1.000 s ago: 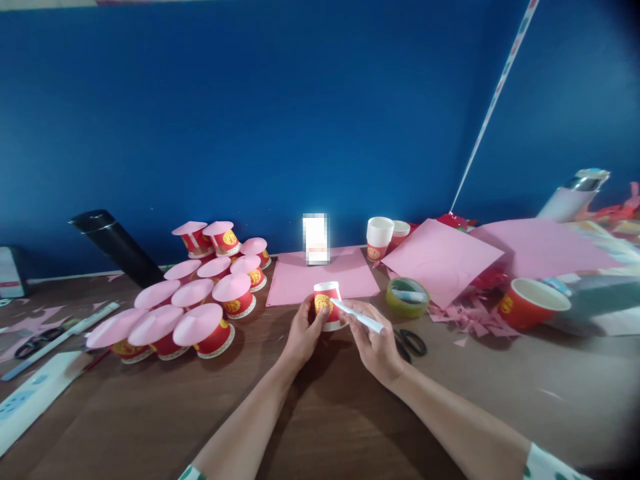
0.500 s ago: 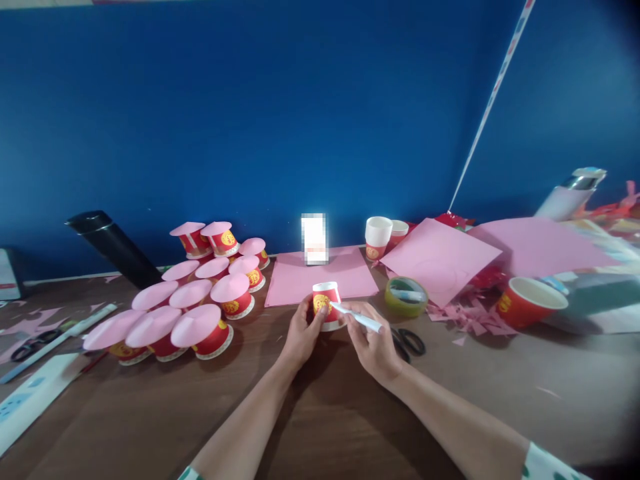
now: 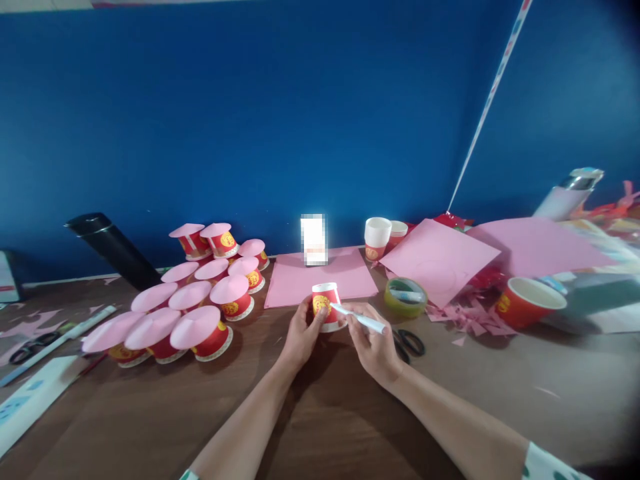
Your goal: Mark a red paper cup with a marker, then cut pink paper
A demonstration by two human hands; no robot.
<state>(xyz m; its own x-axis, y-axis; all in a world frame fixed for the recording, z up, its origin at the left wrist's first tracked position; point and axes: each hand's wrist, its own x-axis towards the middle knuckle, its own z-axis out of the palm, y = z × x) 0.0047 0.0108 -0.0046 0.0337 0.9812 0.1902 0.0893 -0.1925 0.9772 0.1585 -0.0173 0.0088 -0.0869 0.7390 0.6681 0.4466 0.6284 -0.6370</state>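
A red paper cup [image 3: 323, 298] with a yellow print stands upside down at the middle, its white base up. My left hand [image 3: 303, 331] grips its left side, thumb on the front. A white pen [image 3: 367, 323] is held in my right hand [image 3: 376, 347], its tip at the cup's right front. Behind the cup lie pink sheets [image 3: 290, 280]. To the left stand several red cups with pink paper cones on top [image 3: 197, 327]. Black-handled scissors [image 3: 412, 343] lie just right of my right hand, partly hidden by it.
A tape roll [image 3: 405, 297], pink paper scraps [image 3: 473, 319], a tilted red cup [image 3: 531, 303] and stacked cups [image 3: 378, 235] are on the right. A black bottle [image 3: 113, 248] leans at the left, near a power strip [image 3: 37, 393]. A blue wall [image 3: 300, 120] rises behind.
The pen's rear end has shifted very slightly to the right. Both hands keep their hold, and the cup stays in place.
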